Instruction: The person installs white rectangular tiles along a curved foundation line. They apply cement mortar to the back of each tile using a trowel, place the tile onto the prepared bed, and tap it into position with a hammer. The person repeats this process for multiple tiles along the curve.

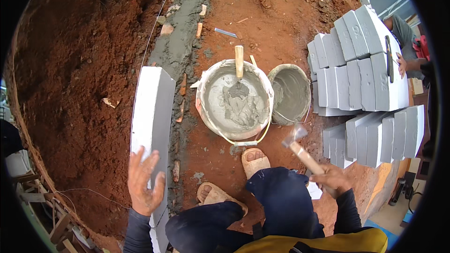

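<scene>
My left hand (144, 185) is open, fingers spread, over the near part of a long white block (149, 98) set on edge along the mortar strip. Whether it touches the block I cannot tell. In my right hand (333, 180) is a hammer (304, 157) with a wooden handle, its head blurred and raised toward the upper left. Ahead of my feet stands a whitish bucket (200, 96) with grey mortar (243, 107) inside. A trowel (239, 63) with a wooden handle stands in that mortar. Beside it is a second, mortar-smeared bucket (290, 96).
Pale blocks (356, 84) are stacked at the right; a person's hand (401, 64) rests by a dark saw-like tool (389, 58) there. Wet mortar (183, 33) runs ahead beside a taut string (152, 37). Loose red soil (79, 89) fills the left. Timber pieces (58, 227) lie lower left.
</scene>
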Motion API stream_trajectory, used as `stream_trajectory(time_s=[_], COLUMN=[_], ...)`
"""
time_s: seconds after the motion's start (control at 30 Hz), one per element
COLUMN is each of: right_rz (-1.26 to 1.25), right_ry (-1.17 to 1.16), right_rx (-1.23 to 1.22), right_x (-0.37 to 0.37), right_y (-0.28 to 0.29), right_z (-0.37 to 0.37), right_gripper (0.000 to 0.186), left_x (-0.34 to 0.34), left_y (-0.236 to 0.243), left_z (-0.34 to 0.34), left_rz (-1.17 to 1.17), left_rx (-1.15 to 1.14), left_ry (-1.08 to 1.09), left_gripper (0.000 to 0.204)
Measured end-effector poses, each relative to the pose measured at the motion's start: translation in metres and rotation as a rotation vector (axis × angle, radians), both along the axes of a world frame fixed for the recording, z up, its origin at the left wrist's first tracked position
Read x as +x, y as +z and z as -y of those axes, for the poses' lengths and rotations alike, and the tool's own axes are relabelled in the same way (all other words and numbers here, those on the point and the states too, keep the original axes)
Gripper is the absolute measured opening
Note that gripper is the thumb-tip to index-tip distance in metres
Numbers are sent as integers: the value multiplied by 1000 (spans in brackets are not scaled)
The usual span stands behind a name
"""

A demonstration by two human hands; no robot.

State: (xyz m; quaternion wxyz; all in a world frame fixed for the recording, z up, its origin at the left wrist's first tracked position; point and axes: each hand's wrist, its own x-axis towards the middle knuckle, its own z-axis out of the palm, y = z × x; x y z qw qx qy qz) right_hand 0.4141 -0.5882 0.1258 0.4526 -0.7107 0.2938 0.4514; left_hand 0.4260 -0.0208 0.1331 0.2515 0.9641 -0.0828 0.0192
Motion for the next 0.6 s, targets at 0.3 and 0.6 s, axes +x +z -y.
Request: stream_trajectory(time_s=[0.3, 0.6], right_rz=[-74, -124], right_ry=[376, 386], right_rx=[-175, -113], right_x=[-2, -71], right_y=[-177, -12], right_z=[43, 31], right_gripper=[63, 73], left_x=[-67, -80], left_y=[102, 198], left_z=[110, 168], left_rz=[-1080, -1109], left_rx=[-134, 49], left_ry=[112, 52], left_gripper=[62, 92])
